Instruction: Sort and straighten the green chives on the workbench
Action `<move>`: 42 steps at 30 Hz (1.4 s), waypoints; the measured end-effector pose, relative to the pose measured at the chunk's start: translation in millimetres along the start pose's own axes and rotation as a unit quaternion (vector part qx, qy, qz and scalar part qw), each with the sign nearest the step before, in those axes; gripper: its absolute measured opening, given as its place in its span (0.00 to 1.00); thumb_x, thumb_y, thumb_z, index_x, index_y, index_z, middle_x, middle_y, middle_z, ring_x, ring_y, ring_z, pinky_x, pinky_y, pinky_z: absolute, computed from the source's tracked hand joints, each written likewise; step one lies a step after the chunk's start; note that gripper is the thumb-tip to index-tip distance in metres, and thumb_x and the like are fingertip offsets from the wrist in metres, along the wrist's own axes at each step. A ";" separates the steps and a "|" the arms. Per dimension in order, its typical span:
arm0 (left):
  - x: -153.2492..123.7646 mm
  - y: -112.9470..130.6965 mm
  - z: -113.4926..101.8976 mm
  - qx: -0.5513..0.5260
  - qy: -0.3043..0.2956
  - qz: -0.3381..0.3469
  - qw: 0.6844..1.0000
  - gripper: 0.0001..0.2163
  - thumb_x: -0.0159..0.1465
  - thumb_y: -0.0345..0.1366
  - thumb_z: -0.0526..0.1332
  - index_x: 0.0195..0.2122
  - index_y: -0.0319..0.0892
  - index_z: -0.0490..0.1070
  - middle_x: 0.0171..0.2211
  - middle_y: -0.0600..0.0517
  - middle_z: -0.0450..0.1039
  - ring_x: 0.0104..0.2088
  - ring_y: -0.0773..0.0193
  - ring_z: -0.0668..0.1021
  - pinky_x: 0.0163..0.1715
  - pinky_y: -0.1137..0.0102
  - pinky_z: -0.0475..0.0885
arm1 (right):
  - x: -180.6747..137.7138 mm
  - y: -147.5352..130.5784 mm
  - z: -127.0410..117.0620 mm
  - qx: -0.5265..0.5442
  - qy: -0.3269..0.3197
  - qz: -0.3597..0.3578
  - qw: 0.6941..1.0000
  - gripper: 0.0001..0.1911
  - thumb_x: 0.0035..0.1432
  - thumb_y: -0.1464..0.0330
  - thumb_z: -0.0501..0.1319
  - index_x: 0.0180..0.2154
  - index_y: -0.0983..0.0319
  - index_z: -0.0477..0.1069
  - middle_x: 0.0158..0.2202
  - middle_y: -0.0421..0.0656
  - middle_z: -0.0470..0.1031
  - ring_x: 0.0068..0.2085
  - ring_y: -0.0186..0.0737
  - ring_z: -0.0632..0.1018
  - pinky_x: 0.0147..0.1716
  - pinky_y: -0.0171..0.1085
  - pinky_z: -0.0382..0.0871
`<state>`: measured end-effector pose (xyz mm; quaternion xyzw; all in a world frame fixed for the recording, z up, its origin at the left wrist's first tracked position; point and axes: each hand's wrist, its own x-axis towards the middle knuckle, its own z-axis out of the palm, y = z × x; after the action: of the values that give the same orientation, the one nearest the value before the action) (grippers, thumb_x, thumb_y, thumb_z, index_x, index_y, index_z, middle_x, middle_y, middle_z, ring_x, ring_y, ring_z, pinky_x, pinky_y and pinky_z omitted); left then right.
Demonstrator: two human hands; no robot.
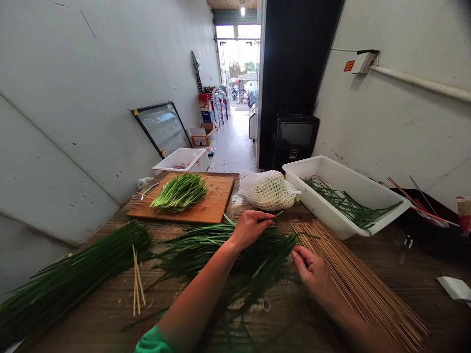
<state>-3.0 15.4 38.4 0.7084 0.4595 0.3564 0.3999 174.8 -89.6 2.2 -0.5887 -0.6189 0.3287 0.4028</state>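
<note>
My left hand (251, 226) reaches over a loose heap of long green chives (221, 252) in the middle of the wooden table (110, 309), its fingers pinched on a thin chive leaf. My right hand (312, 270) rests at the heap's right edge, fingers curled and pinching a chive stem beside a fan of bamboo skewers (353, 282). A second long bundle of chives (73, 274) lies at the left, with a few loose skewers (137, 284) next to it.
A wooden cutting board (213, 203) with trimmed chives (180, 192) sits at the back, a knife beside it. White tubs stand behind the board (184, 159) and at right (331, 176), the right one holding chive scraps. A net bag (267, 190) lies between them.
</note>
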 end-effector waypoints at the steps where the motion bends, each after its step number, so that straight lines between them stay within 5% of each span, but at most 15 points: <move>1: -0.1 0.0 0.2 0.004 0.000 0.005 1.000 0.11 0.56 0.35 0.62 0.38 0.40 0.79 0.34 0.51 0.80 0.34 0.63 0.79 0.36 0.73 0.72 | 0.1 0.9 0.3 0.003 -0.001 0.002 1.000 0.18 0.60 0.57 0.51 0.31 0.63 0.70 0.20 0.37 0.63 0.21 0.31 0.62 0.18 0.30 0.55; 5: -2.5 0.7 2.6 0.022 -0.031 0.024 0.999 0.10 0.57 0.34 0.62 0.39 0.40 0.79 0.36 0.50 0.80 0.35 0.63 0.79 0.39 0.72 0.72 | 0.1 2.6 1.5 0.005 0.000 0.002 1.000 0.18 0.60 0.57 0.51 0.30 0.63 0.69 0.20 0.37 0.61 0.20 0.31 0.61 0.17 0.30 0.53; 10: -5.4 6.5 -5.7 0.071 -0.240 0.081 0.965 0.13 0.57 0.30 0.61 0.42 0.42 0.77 0.39 0.52 0.79 0.37 0.64 0.79 0.40 0.74 0.70 | 0.5 -0.3 0.8 -0.008 0.006 -0.003 1.000 0.18 0.60 0.57 0.51 0.31 0.63 0.69 0.21 0.38 0.63 0.21 0.32 0.63 0.18 0.31 0.56; 13: -5.7 12.3 -27.3 0.141 -0.230 0.093 0.958 0.15 0.59 0.32 0.58 0.46 0.43 0.75 0.41 0.52 0.78 0.39 0.65 0.77 0.42 0.75 0.68 | 1.8 -0.8 0.0 -0.010 0.006 -0.006 1.000 0.18 0.60 0.57 0.50 0.31 0.63 0.69 0.21 0.39 0.65 0.23 0.34 0.67 0.21 0.31 0.59; 18: -12.7 21.1 -58.6 0.325 -0.246 0.044 0.912 0.10 0.54 0.32 0.62 0.36 0.45 0.79 0.31 0.53 0.77 0.33 0.65 0.75 0.35 0.75 0.66 | 4.0 2.3 0.9 -0.017 0.019 -0.011 1.000 0.18 0.59 0.57 0.50 0.29 0.62 0.69 0.21 0.40 0.67 0.26 0.36 0.70 0.23 0.32 0.62; 25: -16.6 13.1 -42.2 0.400 -0.303 0.010 0.865 0.09 0.50 0.31 0.65 0.33 0.48 0.78 0.33 0.54 0.76 0.38 0.63 0.74 0.41 0.71 0.66 | 4.8 2.7 -0.2 -0.002 0.016 0.000 1.000 0.19 0.58 0.55 0.51 0.29 0.63 0.69 0.19 0.38 0.63 0.21 0.33 0.64 0.19 0.32 0.57; 31: -6.1 -0.3 -43.0 0.321 -0.289 0.034 0.901 0.07 0.52 0.31 0.63 0.31 0.44 0.78 0.31 0.53 0.76 0.34 0.65 0.75 0.36 0.74 0.67 | 5.2 5.8 -0.5 0.009 0.012 0.001 1.000 0.18 0.58 0.56 0.52 0.29 0.63 0.69 0.19 0.37 0.61 0.20 0.32 0.63 0.19 0.31 0.55; 34: -0.5 -1.7 -42.1 0.220 -0.198 0.050 0.954 0.07 0.54 0.31 0.61 0.32 0.42 0.79 0.31 0.53 0.77 0.33 0.67 0.75 0.36 0.75 0.67 | 4.2 6.3 0.2 0.026 -0.002 -0.011 1.000 0.18 0.59 0.56 0.52 0.30 0.63 0.69 0.20 0.38 0.62 0.22 0.33 0.64 0.20 0.31 0.56; 38: 2.0 1.6 -24.3 0.102 0.001 -0.014 0.995 0.09 0.56 0.35 0.60 0.35 0.40 0.79 0.29 0.52 0.78 0.29 0.67 0.76 0.31 0.75 0.68 | 1.5 2.3 0.4 0.040 -0.019 -0.020 0.999 0.17 0.60 0.57 0.51 0.32 0.63 0.69 0.22 0.39 0.65 0.23 0.33 0.66 0.20 0.31 0.58; 42: -1.6 8.1 -1.8 -0.008 0.015 -0.040 0.999 0.10 0.56 0.36 0.60 0.34 0.39 0.78 0.27 0.51 0.78 0.26 0.67 0.77 0.28 0.75 0.69 | 0.3 -4.7 -1.7 0.022 -0.021 -0.021 0.999 0.16 0.60 0.58 0.52 0.30 0.63 0.68 0.23 0.39 0.67 0.24 0.33 0.66 0.21 0.30 0.58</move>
<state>-2.2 12.3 46.2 0.6805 0.4909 0.3545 0.4127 174.2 -89.8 7.2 -0.5594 -0.6320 0.3462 0.4096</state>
